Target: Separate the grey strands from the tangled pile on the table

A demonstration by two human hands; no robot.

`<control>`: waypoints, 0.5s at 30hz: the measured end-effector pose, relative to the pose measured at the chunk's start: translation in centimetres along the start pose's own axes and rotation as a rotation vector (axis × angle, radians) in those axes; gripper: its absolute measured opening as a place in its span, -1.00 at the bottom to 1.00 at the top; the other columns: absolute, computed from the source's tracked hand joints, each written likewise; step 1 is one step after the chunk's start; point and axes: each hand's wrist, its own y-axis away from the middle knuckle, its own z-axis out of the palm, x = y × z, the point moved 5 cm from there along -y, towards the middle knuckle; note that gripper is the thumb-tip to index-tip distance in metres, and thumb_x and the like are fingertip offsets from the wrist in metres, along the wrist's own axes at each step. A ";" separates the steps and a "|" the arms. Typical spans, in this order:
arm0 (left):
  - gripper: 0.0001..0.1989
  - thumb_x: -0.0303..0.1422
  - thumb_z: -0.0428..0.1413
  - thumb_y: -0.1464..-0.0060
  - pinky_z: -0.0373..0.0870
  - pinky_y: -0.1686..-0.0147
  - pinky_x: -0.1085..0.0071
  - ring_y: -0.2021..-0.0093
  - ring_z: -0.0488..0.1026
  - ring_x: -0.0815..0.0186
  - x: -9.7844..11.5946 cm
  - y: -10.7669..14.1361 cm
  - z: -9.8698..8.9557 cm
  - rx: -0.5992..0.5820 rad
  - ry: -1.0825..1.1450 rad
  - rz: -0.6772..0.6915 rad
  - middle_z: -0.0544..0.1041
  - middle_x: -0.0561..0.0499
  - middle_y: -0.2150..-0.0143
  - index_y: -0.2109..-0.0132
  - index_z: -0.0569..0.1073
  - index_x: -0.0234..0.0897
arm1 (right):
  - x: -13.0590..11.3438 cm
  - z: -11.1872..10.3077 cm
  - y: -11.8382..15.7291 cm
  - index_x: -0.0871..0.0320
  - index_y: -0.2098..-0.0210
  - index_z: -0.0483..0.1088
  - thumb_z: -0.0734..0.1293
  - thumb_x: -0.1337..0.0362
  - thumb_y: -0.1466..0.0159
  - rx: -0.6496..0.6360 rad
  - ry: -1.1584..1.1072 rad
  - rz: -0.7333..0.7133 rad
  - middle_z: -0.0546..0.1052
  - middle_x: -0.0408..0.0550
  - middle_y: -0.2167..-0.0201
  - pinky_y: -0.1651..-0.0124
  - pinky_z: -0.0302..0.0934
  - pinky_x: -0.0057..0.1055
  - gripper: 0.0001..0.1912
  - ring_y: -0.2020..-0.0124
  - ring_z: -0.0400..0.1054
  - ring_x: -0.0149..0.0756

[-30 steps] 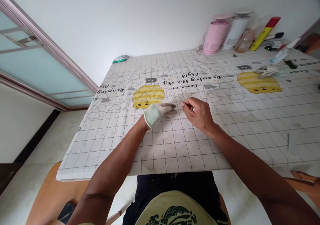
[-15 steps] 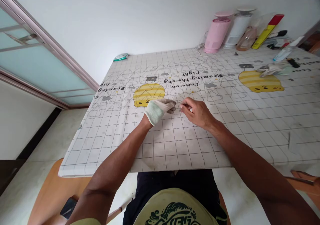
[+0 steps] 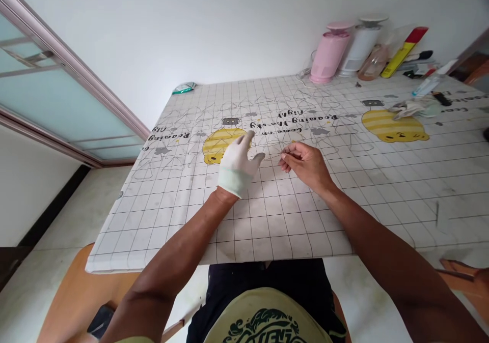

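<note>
Barely visible, a hair-thin pale strand (image 3: 284, 155) sits at the tips of the right hand (image 3: 307, 166), too fine to tell whether it is thread or wire. The thumb and forefinger of those bare fingers (image 3: 287, 159) are pressed together on it, while the other fingers curl loosely beneath. Just to the left, the left hand (image 3: 237, 169), in a white fabric glove (image 3: 233, 175), is raised and open, its fingers spread and apart from the right hand. Whether the strand reaches the glove, I cannot tell.

Both hands hover near the middle of a desk (image 3: 275, 226) with a white grid-printed cover. A yellow-striped cartoon figure (image 3: 221, 145) lies just beyond the glove, and a second (image 3: 393, 127) lies toward the far right corner, beside a crumpled cloth (image 3: 410, 110). Along the far edge stand a pink cylindrical container (image 3: 328, 53), a white cylindrical container (image 3: 359, 48) and a clear plastic bottle (image 3: 373, 63).
</note>
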 end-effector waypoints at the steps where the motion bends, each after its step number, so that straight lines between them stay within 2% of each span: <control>1: -0.50 -0.30 0.23 -0.29 0.50 -0.03 0.21 -0.07 0.58 0.10 0.9 0.3 0.2 -0.028 -0.105 0.095 0.58 -0.11 -0.24 -0.34 0.44 -0.11 | 0.0 -0.2 -0.1 0.13 0.26 0.50 0.44 0.18 -0.33 0.020 -0.003 0.013 0.64 -0.03 0.41 0.40 0.44 -0.33 -0.86 0.45 0.54 -0.26; 3: -0.60 -0.31 0.17 -0.35 0.48 0.08 0.22 0.04 0.61 0.11 2.6 1.0 1.1 -0.133 -0.270 0.227 0.60 -0.10 -0.19 -0.29 0.48 -0.10 | -0.1 -0.4 -0.1 0.13 0.25 0.50 0.43 0.17 -0.35 0.023 -0.009 0.021 0.64 -0.03 0.42 0.41 0.43 -0.34 -0.84 0.47 0.53 -0.27; 6: -0.72 -0.30 0.11 -0.39 0.42 0.23 0.24 0.16 0.62 0.11 3.6 1.6 2.4 -0.254 -0.410 0.243 0.64 -0.08 -0.02 -0.18 0.55 -0.11 | -0.4 -0.2 0.1 0.13 0.22 0.50 0.39 0.15 -0.38 -0.012 -0.004 -0.006 0.63 -0.06 0.44 0.38 0.43 -0.35 -0.83 0.48 0.52 -0.29; 10: -0.72 -0.22 0.02 -0.44 0.33 0.28 0.24 0.16 0.60 0.03 2.9 1.4 3.2 -0.326 -0.437 0.227 0.64 -0.12 0.13 0.00 0.61 -0.17 | -0.5 0.7 0.7 0.12 0.20 0.51 0.37 0.11 -0.40 -0.043 0.024 -0.028 0.61 -0.08 0.45 0.40 0.41 -0.37 -0.79 0.49 0.48 -0.31; 15: -0.67 -0.17 0.01 -0.44 0.26 0.31 0.30 0.20 0.56 0.09 1.2 1.0 3.4 -0.350 -0.421 0.220 0.64 -0.12 0.18 0.12 0.63 -0.16 | -0.5 1.7 1.2 0.11 0.19 0.51 0.34 0.12 -0.40 -0.054 0.033 -0.045 0.59 -0.09 0.45 0.41 0.39 -0.36 -0.80 0.51 0.44 -0.33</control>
